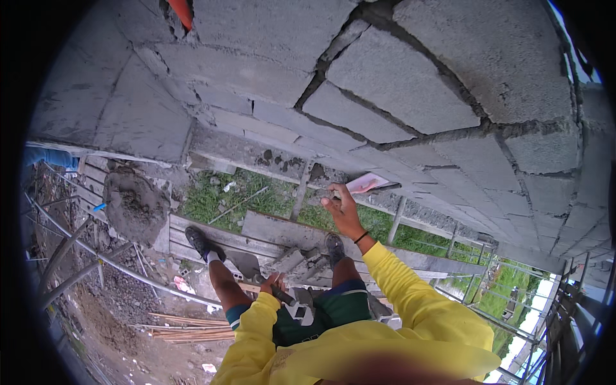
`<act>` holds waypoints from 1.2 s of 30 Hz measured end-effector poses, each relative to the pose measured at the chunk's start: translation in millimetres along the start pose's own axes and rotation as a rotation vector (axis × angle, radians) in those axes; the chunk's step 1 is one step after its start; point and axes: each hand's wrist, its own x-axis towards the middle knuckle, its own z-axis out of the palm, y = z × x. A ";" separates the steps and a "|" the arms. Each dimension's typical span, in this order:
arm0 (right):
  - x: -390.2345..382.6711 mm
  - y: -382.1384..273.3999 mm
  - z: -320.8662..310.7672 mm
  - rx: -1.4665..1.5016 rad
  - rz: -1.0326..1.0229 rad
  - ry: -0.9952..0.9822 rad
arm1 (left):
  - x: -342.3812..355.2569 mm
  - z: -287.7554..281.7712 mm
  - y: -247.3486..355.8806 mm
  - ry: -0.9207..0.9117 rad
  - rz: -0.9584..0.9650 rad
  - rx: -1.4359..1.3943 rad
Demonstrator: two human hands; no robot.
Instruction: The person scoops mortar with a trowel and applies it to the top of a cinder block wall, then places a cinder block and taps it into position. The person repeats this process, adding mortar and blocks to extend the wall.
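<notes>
At the left of the frame a mound of wet mortar [135, 206] sits on a board at the plank edge, near the drop to the ground; a knock could send it over. Lower centre, the left hand [273, 283] is wrapped around the handle of a trowel [247, 264], blade lying over the scaffold planks [269, 228] between the two shoes; a loose grip risks dropping it through the gap. Just right of centre, the right hand [340, 206] holds a pink float [366, 185], fingers partly spread, its edge touching the block wall [398, 83] at a mortar joint. Judgement: the person stands on narrow planks with grass visible below, and leaning into the wall could shift footing. Rubble pieces [292, 260] by the right shoe present a trip hazard.
</notes>
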 end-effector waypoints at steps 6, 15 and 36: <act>21.9 -311.3 -74.1 -0.526 -0.985 0.315 | -54.9 45.5 29.7 -0.222 0.095 0.116; 91.6 -492.3 -105.3 -0.842 -1.328 0.754 | -101.4 34.8 82.9 -0.351 0.259 0.251; 152.4 -500.8 -104.4 -1.481 -1.039 0.903 | -136.2 61.3 50.4 -0.286 0.113 0.107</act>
